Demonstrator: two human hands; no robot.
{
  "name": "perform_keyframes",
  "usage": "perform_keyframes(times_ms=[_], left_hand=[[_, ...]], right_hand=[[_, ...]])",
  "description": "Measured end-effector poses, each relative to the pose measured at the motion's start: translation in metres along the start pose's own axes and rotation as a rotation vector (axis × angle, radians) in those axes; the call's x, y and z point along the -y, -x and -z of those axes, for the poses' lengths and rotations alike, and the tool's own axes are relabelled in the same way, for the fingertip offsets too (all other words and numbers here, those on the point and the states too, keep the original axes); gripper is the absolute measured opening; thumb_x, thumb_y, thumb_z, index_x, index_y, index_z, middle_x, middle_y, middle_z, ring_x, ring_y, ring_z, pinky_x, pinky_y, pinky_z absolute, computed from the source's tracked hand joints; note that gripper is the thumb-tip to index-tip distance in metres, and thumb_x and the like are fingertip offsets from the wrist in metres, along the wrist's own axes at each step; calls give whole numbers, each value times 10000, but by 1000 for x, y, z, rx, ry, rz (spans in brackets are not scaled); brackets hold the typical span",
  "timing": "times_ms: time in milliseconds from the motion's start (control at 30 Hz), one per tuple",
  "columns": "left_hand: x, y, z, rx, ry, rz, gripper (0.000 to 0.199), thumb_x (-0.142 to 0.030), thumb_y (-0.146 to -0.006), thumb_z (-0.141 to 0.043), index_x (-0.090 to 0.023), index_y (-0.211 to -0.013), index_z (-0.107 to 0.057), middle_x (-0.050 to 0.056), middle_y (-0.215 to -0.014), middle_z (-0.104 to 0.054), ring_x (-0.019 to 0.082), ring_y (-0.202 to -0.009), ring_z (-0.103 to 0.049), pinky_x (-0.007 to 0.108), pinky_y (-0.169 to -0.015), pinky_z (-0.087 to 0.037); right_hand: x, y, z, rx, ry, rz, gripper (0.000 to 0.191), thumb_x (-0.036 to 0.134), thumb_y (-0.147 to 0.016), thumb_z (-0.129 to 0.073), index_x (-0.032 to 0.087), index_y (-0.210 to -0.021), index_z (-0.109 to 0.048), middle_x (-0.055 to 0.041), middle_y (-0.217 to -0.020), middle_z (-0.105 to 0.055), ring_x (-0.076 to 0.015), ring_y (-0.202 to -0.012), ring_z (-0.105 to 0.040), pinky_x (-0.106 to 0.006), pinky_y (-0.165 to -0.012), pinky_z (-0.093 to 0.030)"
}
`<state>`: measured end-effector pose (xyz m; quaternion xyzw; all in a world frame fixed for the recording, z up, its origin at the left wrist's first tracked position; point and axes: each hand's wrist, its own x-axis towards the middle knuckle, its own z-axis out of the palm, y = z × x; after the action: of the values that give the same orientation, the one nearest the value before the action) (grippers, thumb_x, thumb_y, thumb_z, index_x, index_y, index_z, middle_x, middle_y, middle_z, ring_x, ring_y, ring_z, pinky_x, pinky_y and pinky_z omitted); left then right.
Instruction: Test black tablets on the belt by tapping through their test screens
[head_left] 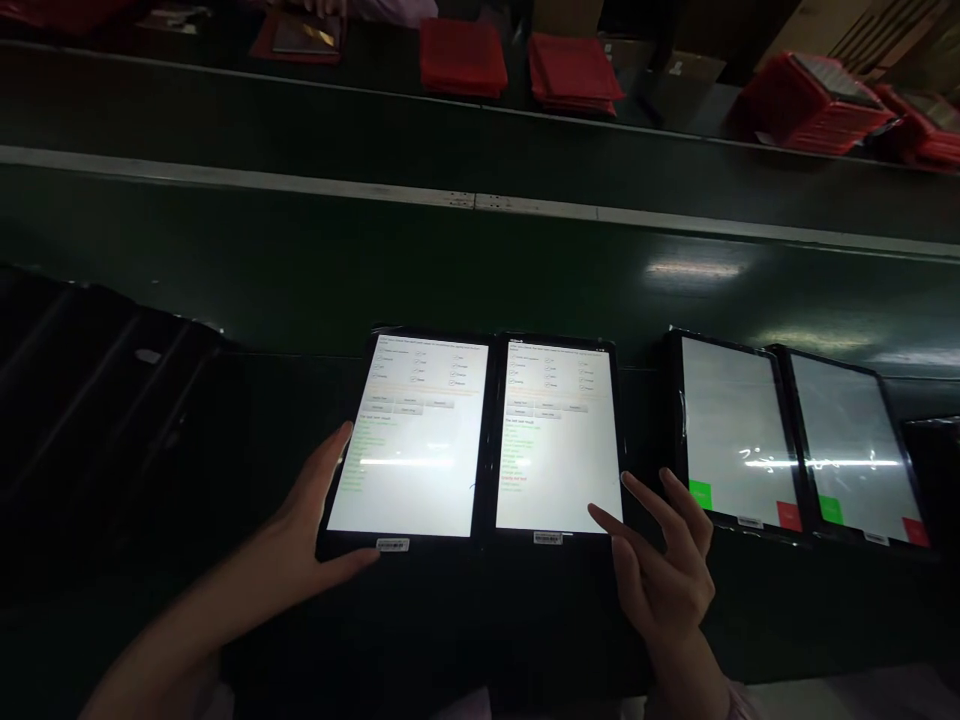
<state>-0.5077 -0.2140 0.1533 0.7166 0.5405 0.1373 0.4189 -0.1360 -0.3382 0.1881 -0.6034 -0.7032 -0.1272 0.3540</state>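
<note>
Two tablets lie side by side with lit white screens showing a checklist and lines of mostly green text. My left hand (296,540) grips the left tablet (420,440) at its lower left corner, thumb on the bottom edge by a barcode label and fingers along the side. Over the lower right corner of the right tablet (559,450) is my right hand (667,570), fingers spread and holding nothing. Its index finger points onto the screen; I cannot tell whether it touches. One line of text on that right screen is red.
To the right lie a third tablet (739,430) and a fourth tablet (855,440), with green and red squares on pale screens. A black ribbed tray (90,350) is at left. Beyond a metal rail (300,190) are red pouch stacks (463,55) and another person's hand (324,6).
</note>
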Motion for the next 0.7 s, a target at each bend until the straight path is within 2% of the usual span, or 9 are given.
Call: perform_keyframes(times_ms=[100,167,233,333,467,600,700], left_hand=[[-5,-13,-1,-100,69,61,1199,-700,-795,-792,-334,-1742,-155,159,-1821,-216,489,-1644,-243,676,-1241,-418],[-8,-26,2,-193,192,102,1182,-702,-833,-749,-303,-1744,-108,192,-1803,-253,465,-1652,-243,690,-1254,-388],[-8,-36,7,-235,337,93,1174,-686,-860,-732,-293,-1742,-64,216,-1774,-312,448,-1650,-263,703,-1263,-365],[1,-37,10,-162,447,26,1184,-631,-861,-781,-341,-1741,-43,197,-1757,-358,441,-1649,-272,711,-1280,-329],[15,-25,11,-25,333,-6,1163,-586,-871,-799,-416,-1742,-47,115,-1821,-236,433,-1674,-186,701,-1296,-304],[20,-18,14,49,212,-18,1127,-661,-854,-773,-453,-1738,-106,28,-1851,-142,445,-1682,-121,658,-1272,-379],[17,-16,18,106,192,-3,1154,-664,-850,-778,-412,-1748,-99,48,-1840,-191,464,-1672,-151,641,-1239,-430]], right_hand=[[3,-3,0,0,-14,16,279,89,-1036,-562,213,-1032,-812,-92,-1242,-752,-308,-1473,-548,-413,-1002,-571],[5,-5,1,-10,-24,34,281,82,-1034,-559,206,-1028,-812,-96,-1216,-755,-303,-1451,-564,-403,-990,-571],[8,-6,3,-16,-35,48,280,77,-1032,-555,195,-1021,-809,-104,-1191,-755,-295,-1434,-572,-392,-980,-569],[15,-6,4,22,-45,70,273,82,-1024,-558,200,-1012,-803,-103,-1187,-752,-285,-1419,-571,-390,-990,-572],[30,-7,-2,115,-73,84,264,100,-1014,-569,225,-1048,-799,-86,-1247,-746,-283,-1469,-516,-427,-1114,-534],[43,-14,-13,179,-86,78,254,126,-1018,-581,244,-1067,-801,-83,-1325,-736,-288,-1555,-428,-454,-1207,-463],[46,-19,-19,205,-72,91,244,142,-1015,-596,254,-1070,-806,-79,-1365,-731,-293,-1599,-372,-457,-1216,-459]])
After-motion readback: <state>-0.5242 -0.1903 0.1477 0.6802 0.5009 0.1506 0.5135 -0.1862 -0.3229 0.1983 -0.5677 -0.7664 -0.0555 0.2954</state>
